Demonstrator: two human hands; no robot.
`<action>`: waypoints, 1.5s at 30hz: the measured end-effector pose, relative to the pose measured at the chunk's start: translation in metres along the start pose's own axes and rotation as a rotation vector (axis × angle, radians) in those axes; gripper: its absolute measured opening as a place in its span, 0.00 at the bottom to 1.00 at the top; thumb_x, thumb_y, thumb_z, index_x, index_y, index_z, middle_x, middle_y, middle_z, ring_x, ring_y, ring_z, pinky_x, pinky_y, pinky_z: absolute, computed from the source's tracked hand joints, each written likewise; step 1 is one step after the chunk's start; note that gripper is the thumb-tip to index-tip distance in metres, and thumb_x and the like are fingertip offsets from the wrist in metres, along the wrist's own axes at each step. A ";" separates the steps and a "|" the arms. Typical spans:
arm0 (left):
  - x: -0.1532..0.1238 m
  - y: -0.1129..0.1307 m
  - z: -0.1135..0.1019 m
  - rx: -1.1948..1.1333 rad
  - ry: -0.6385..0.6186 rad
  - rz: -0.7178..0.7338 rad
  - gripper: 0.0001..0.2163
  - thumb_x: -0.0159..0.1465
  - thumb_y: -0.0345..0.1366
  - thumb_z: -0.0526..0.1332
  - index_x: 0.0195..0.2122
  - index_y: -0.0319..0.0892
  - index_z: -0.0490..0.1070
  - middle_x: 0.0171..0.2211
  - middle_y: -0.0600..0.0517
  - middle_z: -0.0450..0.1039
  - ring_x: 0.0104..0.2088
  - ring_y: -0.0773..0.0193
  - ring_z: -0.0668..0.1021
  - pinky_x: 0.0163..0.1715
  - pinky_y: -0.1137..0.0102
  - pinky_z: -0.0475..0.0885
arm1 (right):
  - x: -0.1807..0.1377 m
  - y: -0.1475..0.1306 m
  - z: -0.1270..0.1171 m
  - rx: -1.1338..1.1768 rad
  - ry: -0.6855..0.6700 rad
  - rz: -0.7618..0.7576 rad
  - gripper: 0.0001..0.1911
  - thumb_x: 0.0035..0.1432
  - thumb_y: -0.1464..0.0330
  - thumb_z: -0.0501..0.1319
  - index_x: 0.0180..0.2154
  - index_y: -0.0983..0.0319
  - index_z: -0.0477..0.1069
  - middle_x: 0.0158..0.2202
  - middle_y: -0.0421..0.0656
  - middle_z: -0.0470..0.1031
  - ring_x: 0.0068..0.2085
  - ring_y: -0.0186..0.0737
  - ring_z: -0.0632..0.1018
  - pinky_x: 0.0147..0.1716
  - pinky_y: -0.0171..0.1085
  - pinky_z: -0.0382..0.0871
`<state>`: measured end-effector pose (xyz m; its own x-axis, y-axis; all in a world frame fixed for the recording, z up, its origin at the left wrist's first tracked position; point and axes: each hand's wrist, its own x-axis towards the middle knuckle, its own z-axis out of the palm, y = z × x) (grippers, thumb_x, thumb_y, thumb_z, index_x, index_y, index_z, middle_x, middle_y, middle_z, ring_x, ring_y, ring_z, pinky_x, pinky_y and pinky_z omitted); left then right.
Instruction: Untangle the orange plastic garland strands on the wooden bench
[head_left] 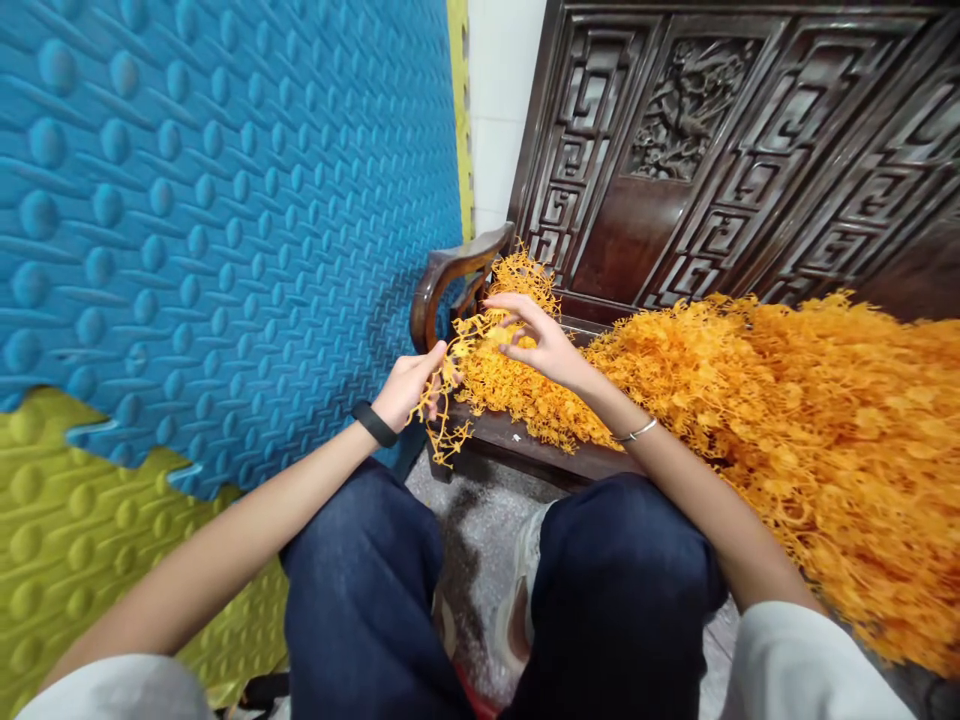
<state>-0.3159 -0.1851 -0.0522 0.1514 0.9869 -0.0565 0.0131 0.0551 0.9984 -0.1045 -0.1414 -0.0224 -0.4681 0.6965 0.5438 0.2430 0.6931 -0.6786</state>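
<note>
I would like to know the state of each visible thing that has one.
Left hand: closed on orange sprig
Right hand: open, fingers curved
Orange sprig: held, partly dangling
Orange heap: loosely piled
Bench: partly covered
Wristband: worn, left wrist
Bracelet: worn, right wrist
Blue mat: interlocked with green mat

A dark, glossy wooden settee [637, 230] with a fretwork back, carved panel [694, 110] and curved armrest [426, 300] stands before a white tiled wall [502, 110]. Studded blue matting [225, 200] fills the left, meeting yellow-green matting [67, 540]; the floor [491, 520] is speckled grey.
</note>
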 end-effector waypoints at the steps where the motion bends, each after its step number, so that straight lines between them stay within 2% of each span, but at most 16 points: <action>1: 0.000 0.001 -0.001 -0.010 -0.006 -0.010 0.24 0.58 0.57 0.57 0.23 0.38 0.70 0.10 0.60 0.54 0.09 0.71 0.62 0.09 0.73 0.61 | -0.001 -0.008 0.001 0.029 -0.008 -0.005 0.24 0.52 0.67 0.63 0.52 0.56 0.67 0.56 0.43 0.65 0.43 0.36 0.73 0.38 0.34 0.68; 5: -0.001 0.001 -0.005 -0.024 -0.076 -0.043 0.25 0.56 0.58 0.59 0.21 0.37 0.71 0.09 0.60 0.51 0.08 0.72 0.59 0.09 0.74 0.60 | -0.003 -0.025 0.005 0.081 0.057 -0.008 0.14 0.54 0.62 0.63 0.44 0.58 0.73 0.46 0.42 0.73 0.42 0.36 0.74 0.43 0.37 0.68; 8: -0.002 0.001 -0.006 -0.049 -0.166 -0.061 0.26 0.54 0.59 0.60 0.20 0.36 0.71 0.09 0.59 0.51 0.09 0.73 0.60 0.10 0.74 0.60 | -0.002 -0.030 0.007 0.107 0.096 -0.001 0.11 0.53 0.61 0.64 0.38 0.59 0.74 0.41 0.42 0.75 0.43 0.37 0.75 0.45 0.38 0.69; 14: 0.000 -0.003 -0.008 -0.060 -0.386 -0.106 0.26 0.52 0.59 0.62 0.22 0.35 0.72 0.10 0.59 0.52 0.10 0.72 0.62 0.10 0.74 0.63 | -0.002 -0.040 0.006 0.220 0.039 0.083 0.22 0.47 0.61 0.69 0.45 0.58 0.71 0.47 0.43 0.74 0.45 0.38 0.75 0.49 0.40 0.70; 18: 0.001 -0.003 -0.009 -0.029 -0.407 -0.124 0.25 0.52 0.59 0.61 0.20 0.37 0.71 0.10 0.59 0.51 0.10 0.72 0.61 0.10 0.74 0.63 | -0.004 -0.046 0.004 0.253 -0.017 0.064 0.21 0.50 0.63 0.66 0.47 0.58 0.71 0.50 0.43 0.72 0.47 0.37 0.75 0.51 0.39 0.69; 20: 0.000 -0.002 -0.009 0.020 -0.406 -0.125 0.26 0.53 0.59 0.60 0.20 0.37 0.71 0.09 0.59 0.50 0.11 0.73 0.60 0.11 0.74 0.63 | -0.005 -0.048 0.004 0.230 0.026 0.066 0.16 0.52 0.63 0.64 0.44 0.59 0.73 0.46 0.43 0.74 0.44 0.36 0.76 0.48 0.39 0.71; 24: -0.004 0.000 -0.008 0.141 -0.457 -0.092 0.23 0.54 0.55 0.61 0.23 0.36 0.72 0.10 0.59 0.54 0.12 0.72 0.61 0.14 0.73 0.64 | -0.005 -0.054 0.005 0.168 0.078 0.116 0.12 0.52 0.62 0.65 0.36 0.61 0.76 0.30 0.40 0.76 0.28 0.31 0.74 0.31 0.35 0.72; 27: -0.007 0.002 -0.006 0.161 -0.435 -0.065 0.19 0.53 0.51 0.64 0.28 0.36 0.72 0.13 0.58 0.60 0.13 0.72 0.63 0.16 0.73 0.63 | -0.005 -0.057 0.007 0.214 -0.008 0.124 0.13 0.49 0.60 0.67 0.35 0.61 0.77 0.28 0.39 0.75 0.24 0.28 0.71 0.26 0.32 0.68; 31: -0.008 0.001 -0.005 0.122 -0.379 -0.059 0.17 0.48 0.47 0.68 0.29 0.36 0.73 0.18 0.57 0.66 0.17 0.73 0.65 0.19 0.75 0.60 | -0.005 -0.059 0.009 0.335 -0.158 0.160 0.13 0.47 0.61 0.68 0.35 0.61 0.78 0.28 0.38 0.75 0.26 0.29 0.73 0.27 0.31 0.68; 34: -0.007 -0.001 -0.006 0.099 -0.299 -0.048 0.17 0.47 0.47 0.68 0.28 0.36 0.72 0.20 0.56 0.67 0.20 0.72 0.66 0.21 0.75 0.60 | -0.006 -0.060 0.010 0.468 -0.245 0.191 0.12 0.46 0.63 0.69 0.33 0.62 0.77 0.28 0.39 0.75 0.27 0.29 0.73 0.29 0.33 0.69; 39: -0.006 0.000 -0.008 0.135 -0.128 0.007 0.18 0.51 0.50 0.65 0.25 0.37 0.71 0.19 0.54 0.67 0.22 0.68 0.69 0.27 0.72 0.63 | -0.008 -0.064 0.010 0.599 -0.278 0.212 0.09 0.44 0.66 0.70 0.30 0.62 0.76 0.26 0.38 0.74 0.26 0.29 0.73 0.29 0.32 0.68; 43: -0.008 0.005 -0.005 0.146 -0.002 0.134 0.20 0.56 0.53 0.59 0.25 0.37 0.71 0.21 0.53 0.70 0.26 0.67 0.71 0.33 0.71 0.65 | -0.009 -0.065 0.013 0.529 -0.283 0.243 0.10 0.45 0.66 0.69 0.32 0.62 0.75 0.27 0.38 0.75 0.28 0.29 0.73 0.30 0.33 0.68; 45: -0.011 0.009 -0.001 0.056 -0.006 0.180 0.24 0.58 0.57 0.54 0.29 0.38 0.71 0.25 0.51 0.73 0.30 0.65 0.74 0.36 0.70 0.65 | -0.008 -0.062 0.017 0.463 -0.290 0.254 0.11 0.45 0.66 0.69 0.33 0.62 0.75 0.28 0.38 0.76 0.29 0.30 0.74 0.33 0.34 0.69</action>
<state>-0.3186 -0.1957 -0.0430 0.1625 0.9791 0.1225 0.0398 -0.1305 0.9906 -0.1298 -0.1934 0.0073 -0.6724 0.7057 0.2233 0.0134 0.3133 -0.9496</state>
